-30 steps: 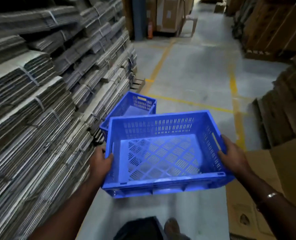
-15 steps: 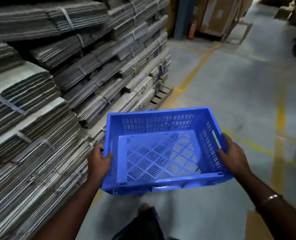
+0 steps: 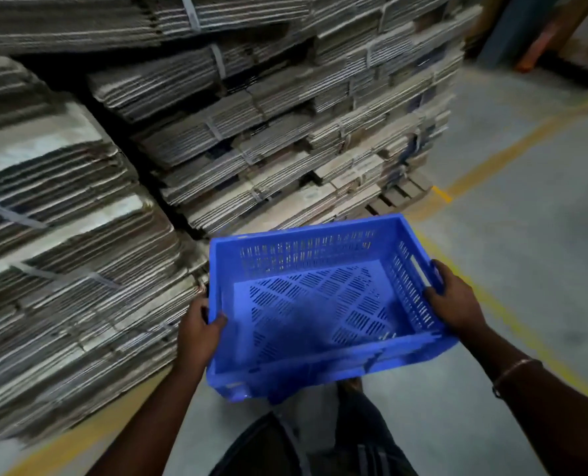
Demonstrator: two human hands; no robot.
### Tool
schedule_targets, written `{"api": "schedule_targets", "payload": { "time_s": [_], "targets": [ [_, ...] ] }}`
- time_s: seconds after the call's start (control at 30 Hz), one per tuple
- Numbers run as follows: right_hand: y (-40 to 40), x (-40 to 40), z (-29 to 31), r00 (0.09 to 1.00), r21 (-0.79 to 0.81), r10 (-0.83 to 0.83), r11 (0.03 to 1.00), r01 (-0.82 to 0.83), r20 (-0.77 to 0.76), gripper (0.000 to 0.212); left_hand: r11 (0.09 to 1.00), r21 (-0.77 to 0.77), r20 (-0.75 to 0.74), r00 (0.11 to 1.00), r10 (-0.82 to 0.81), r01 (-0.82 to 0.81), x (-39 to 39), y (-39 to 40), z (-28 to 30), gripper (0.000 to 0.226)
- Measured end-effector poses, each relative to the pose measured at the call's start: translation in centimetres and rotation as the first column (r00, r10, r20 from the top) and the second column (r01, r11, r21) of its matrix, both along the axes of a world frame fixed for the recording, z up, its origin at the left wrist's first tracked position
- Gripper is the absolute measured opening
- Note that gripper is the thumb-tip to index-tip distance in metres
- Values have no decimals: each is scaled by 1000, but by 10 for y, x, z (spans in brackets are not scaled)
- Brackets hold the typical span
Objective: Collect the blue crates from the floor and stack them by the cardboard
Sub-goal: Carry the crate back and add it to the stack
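An empty blue slotted crate point(image 3: 320, 304) is held in the air in front of me, close to the strapped bundles of flattened cardboard point(image 3: 217, 132). My left hand point(image 3: 198, 329) grips its left wall, thumb hooked over the rim. Its right wall, near the handle slot, is gripped by my right hand point(image 3: 456, 300). No other crate shows in this view; the space beneath the held crate is hidden.
Tall cardboard stacks fill the left and the back, resting on a wooden pallet point(image 3: 401, 195). Yellow floor lines point(image 3: 512, 149) cross the grey concrete on the right. My legs and a foot point(image 3: 349, 386) show below the crate.
The view has swung left toward the cardboard. The second blue crate seen on the floor a second ago is out of sight. Both hands keep their hold on the carried crate.
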State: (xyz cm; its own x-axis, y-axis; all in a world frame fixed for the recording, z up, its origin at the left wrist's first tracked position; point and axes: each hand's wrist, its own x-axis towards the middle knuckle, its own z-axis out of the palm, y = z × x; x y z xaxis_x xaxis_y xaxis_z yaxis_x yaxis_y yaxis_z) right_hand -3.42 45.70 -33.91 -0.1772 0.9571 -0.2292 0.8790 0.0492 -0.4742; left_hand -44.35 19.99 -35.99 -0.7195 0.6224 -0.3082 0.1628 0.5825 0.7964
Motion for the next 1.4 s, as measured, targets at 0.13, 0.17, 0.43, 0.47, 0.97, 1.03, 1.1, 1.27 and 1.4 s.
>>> {"api": "schedule_targets", "payload": {
  "time_s": [0.13, 0.17, 0.43, 0.47, 0.97, 1.03, 1.1, 1.27, 1.4],
  "targets": [
    [63, -4, -35, 990, -67, 141, 988, -142, -21, 71, 988, -82, 133, 982, 138, -127, 15, -7, -40, 35],
    [76, -6, -40, 983, -84, 181, 979, -184, -44, 72, 984, -106, 135, 978, 159, -145, 22, -8, -42, 34],
    [135, -21, -72, 928, -160, 313, 924, -346, -202, 83, 930, -251, 218, 921, 324, -268, 61, 1, -34, 33],
    [138, -24, -73, 924, -173, 316, 919, -354, -215, 87, 922, -256, 235, 906, 351, -291, 64, 2, -36, 33],
    [153, -14, -87, 906, -235, 309, 895, -380, -288, 94, 850, -239, 339, 780, 527, -470, 86, 19, -50, 21],
    [156, -7, -96, 911, -258, 291, 893, -368, -293, 97, 855, -255, 349, 782, 517, -452, 90, 23, -49, 21],
    [156, -1, -99, 915, -271, 272, 895, -354, -298, 96, 860, -255, 362, 781, 509, -442, 96, 25, -49, 20],
    [151, 9, -100, 906, -259, 291, 891, -374, -308, 95, 877, -192, 380, 790, 481, -441, 113, 23, -51, 25],
    [137, 20, -99, 898, -228, 310, 893, -388, -312, 92, 888, -167, 357, 813, 459, -428, 141, 19, -47, 52]
  ]
}}
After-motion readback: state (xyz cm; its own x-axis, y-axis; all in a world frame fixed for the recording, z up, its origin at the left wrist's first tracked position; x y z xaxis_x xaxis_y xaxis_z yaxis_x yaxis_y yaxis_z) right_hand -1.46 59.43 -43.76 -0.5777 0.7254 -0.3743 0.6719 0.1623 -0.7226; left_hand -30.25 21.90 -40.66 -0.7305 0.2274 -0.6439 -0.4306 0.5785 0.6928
